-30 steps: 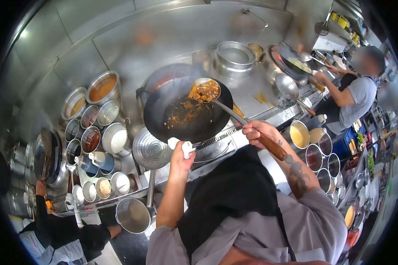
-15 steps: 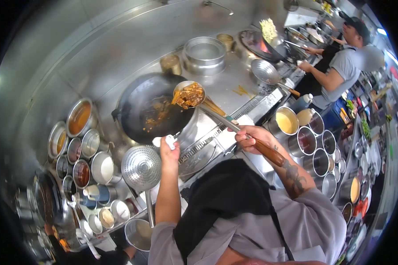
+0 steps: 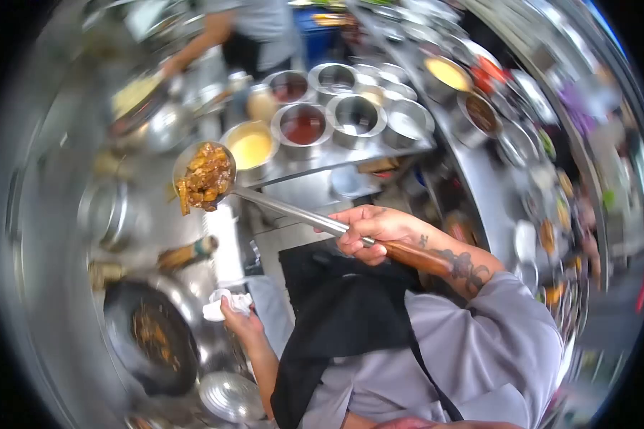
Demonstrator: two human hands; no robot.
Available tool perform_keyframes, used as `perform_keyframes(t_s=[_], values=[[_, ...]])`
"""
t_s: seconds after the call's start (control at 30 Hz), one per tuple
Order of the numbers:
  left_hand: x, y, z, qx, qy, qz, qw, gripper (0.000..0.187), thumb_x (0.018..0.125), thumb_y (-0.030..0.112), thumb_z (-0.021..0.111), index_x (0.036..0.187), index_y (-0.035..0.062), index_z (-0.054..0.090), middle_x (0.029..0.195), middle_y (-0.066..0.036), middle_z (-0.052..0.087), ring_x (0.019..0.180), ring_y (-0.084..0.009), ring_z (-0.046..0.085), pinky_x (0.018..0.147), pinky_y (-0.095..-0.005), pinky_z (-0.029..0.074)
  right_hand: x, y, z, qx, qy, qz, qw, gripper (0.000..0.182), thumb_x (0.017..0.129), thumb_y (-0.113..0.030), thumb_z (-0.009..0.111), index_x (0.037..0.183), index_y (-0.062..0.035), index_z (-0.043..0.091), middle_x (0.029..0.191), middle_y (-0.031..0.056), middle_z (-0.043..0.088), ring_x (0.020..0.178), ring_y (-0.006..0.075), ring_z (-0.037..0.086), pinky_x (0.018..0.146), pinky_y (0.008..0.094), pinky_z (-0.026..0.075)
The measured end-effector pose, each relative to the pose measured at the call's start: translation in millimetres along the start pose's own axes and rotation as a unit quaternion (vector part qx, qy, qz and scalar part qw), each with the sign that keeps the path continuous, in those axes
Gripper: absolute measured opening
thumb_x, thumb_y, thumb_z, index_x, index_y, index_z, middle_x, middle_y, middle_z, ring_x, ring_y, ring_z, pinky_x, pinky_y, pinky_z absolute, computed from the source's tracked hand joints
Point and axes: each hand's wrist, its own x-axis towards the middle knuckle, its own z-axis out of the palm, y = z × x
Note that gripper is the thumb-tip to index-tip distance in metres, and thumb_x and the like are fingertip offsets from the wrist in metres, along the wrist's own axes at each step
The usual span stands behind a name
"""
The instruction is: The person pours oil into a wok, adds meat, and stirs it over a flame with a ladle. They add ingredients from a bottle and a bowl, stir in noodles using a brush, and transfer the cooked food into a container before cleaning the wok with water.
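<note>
Right hand [image 3: 376, 230] fingers wrapped tight around a food-filled ladle [image 3: 206, 179]; left hand [image 3: 240, 322] gripped a white cloth [image 3: 225, 304] at the blurred wok [image 3: 152, 337].

No text, label, brand, number or sign can be read anywhere in the blurred kitchen view, neither on the metal containers nor on the far shelves

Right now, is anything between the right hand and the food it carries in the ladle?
Only the ladle itself. The right hand grips its wooden handle, and the food sits in the bowl, held clear above the counter.
</note>
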Motion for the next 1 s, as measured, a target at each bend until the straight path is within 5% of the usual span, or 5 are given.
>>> perform_keyframes(t_s=[0.23,0.37,0.57,0.9,1.0], values=[[9.1,-55.3,85.4,0.157,-0.164,-0.095,0.969,0.029,0.088,0.036,0.056,0.1,0.0104,0.055,0.076,-0.003,0.06,0.065,-0.0163,0.059,0.049,-0.0305,0.04,-170.8,79.6,-19.9,0.106,0.182,-0.242,0.947,0.041,0.087,0.0,0.05,0.127,-0.0054,0.045,0.065,0.0012,0.045,0.041,0.0063,0.042,0.035,0.0207,0.032],[4.3,-85.0,105.0,0.211,-0.198,-0.145,0.946,0.028,0.086,0.036,0.059,0.099,0.0112,0.055,0.077,-0.002,0.059,0.066,-0.0163,0.059,0.05,-0.0301,0.04,-250.8,113.4,-11.5,0.173,0.318,-0.347,0.865,0.049,0.083,0.004,0.047,0.132,-0.0003,0.043,0.068,0.0039,0.043,0.04,0.0052,0.039,0.033,0.0175,0.031],[-11.2,-117.3,124.1,0.288,-0.184,-0.181,0.922,0.022,0.086,0.036,0.059,0.092,0.0156,0.054,0.076,0.001,0.057,0.065,-0.0145,0.055,0.054,-0.0284,0.04,-334.1,184.7,-10.6,0.23,0.494,-0.439,0.715,0.044,0.085,0.003,0.047,0.127,-0.0089,0.047,0.065,0.0018,0.042,0.037,0.0058,0.04,0.031,0.0197,0.029],[-25.5,-152.7,204.5,0.361,-0.284,-0.171,0.872,0.03,0.083,0.036,0.06,0.101,0.0134,0.053,0.085,-0.002,0.058,0.07,-0.0165,0.057,0.054,-0.0299,0.041,-367.9,293.1,-82.6,0.107,0.744,-0.398,0.525,0.051,0.079,0.004,0.049,0.13,-0.0012,0.045,0.059,0.0006,0.047,0.035,0.0084,0.041,0.033,0.022,0.034],[-47.3,-152.8,214.9,0.361,-0.283,-0.145,0.877,0.03,0.084,0.036,0.061,0.101,0.0131,0.053,0.082,-0.002,0.058,0.068,-0.0165,0.058,0.052,-0.0295,0.041,-365.0,314.1,-105.4,0.101,0.751,-0.402,0.514,0.053,0.079,0.003,0.05,0.132,0.0015,0.042,0.059,-0.0007,0.047,0.037,0.0087,0.042,0.035,0.0224,0.036]])
